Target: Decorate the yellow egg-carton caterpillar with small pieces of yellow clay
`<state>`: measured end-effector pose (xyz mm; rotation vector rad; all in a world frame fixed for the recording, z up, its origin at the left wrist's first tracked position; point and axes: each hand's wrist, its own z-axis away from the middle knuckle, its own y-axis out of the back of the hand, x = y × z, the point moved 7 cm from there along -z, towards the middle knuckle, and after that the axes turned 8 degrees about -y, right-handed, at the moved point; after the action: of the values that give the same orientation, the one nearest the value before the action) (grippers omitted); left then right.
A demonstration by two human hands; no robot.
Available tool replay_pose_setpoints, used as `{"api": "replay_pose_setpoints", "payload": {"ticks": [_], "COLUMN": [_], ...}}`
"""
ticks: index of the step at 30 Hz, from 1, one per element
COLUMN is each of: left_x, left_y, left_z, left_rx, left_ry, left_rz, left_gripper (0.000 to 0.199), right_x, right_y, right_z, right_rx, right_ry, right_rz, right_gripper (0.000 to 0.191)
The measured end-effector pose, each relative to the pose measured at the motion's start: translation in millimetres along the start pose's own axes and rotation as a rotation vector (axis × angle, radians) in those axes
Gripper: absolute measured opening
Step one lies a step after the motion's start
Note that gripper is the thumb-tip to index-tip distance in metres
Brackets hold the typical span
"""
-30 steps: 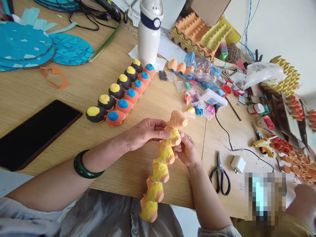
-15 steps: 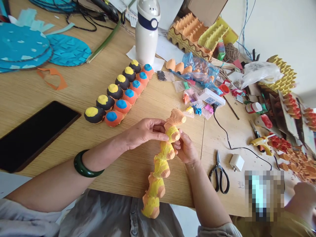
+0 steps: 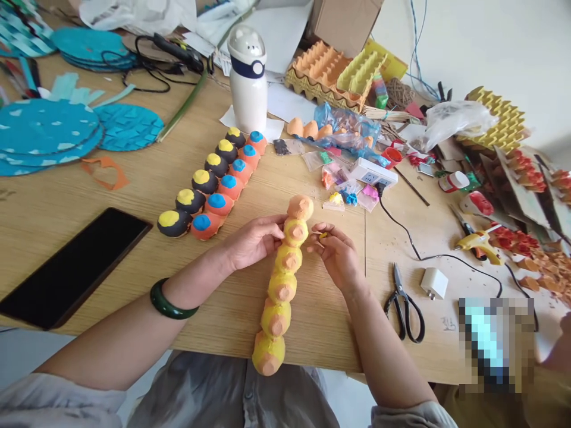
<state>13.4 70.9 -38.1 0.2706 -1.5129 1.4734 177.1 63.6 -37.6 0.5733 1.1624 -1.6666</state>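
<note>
My left hand [image 3: 254,241] pinches the left side of an egg-carton strip [image 3: 282,289], near its upper end. The strip's bumps are coated in yellow clay with bare orange tips, except the top one, which is all orange. Its lower end reaches over the table's front edge. Just right of the strip, apart from it, my right hand [image 3: 339,252] has its fingers curled around a small bit of yellow clay [image 3: 323,235]. Two finished rows lie joined side by side to the left: black bumps with yellow tops [image 3: 191,201] and orange bumps with blue tops [image 3: 229,185].
A black phone [image 3: 74,267] lies at left. Scissors [image 3: 404,309] and a white charger plug [image 3: 434,283] are at right, near a corded power strip [image 3: 373,172]. Clay packets [image 3: 350,193], a white bottle [image 3: 248,89] and egg trays [image 3: 330,71] stand farther back. Another person's hand [image 3: 557,348] shows at right.
The strip has rolled in my left hand so its orange tips now face up. My right hand has come away from the strip to the right, showing the yellow bit. The view has shifted slightly.
</note>
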Motion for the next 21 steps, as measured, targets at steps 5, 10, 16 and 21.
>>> {"api": "replay_pose_setpoints", "payload": {"ticks": [5,10,16,21], "left_x": [0,6,7,6], "left_y": [3.2,1.6,4.1,1.7], "left_z": [1,2,2,3], "left_rx": [0.055,0.073,0.113,0.164], "left_ry": [0.028,0.006,-0.022,-0.016], "left_rz": [0.078,0.152,0.169,0.198], "left_gripper": [0.046,0.035,0.022,0.030], "right_x": [4,-1,-4,0], "right_y": [2,-1,-5,-10], "right_z": [-4,0,4,5], "right_rx": [-0.011,0.011,0.071,0.037], "right_ry": [0.038,0.105,0.137,0.107], "right_rz": [-0.033,0.059,0.236,0.218], "right_gripper": [0.016,0.028,0.031,0.029]}}
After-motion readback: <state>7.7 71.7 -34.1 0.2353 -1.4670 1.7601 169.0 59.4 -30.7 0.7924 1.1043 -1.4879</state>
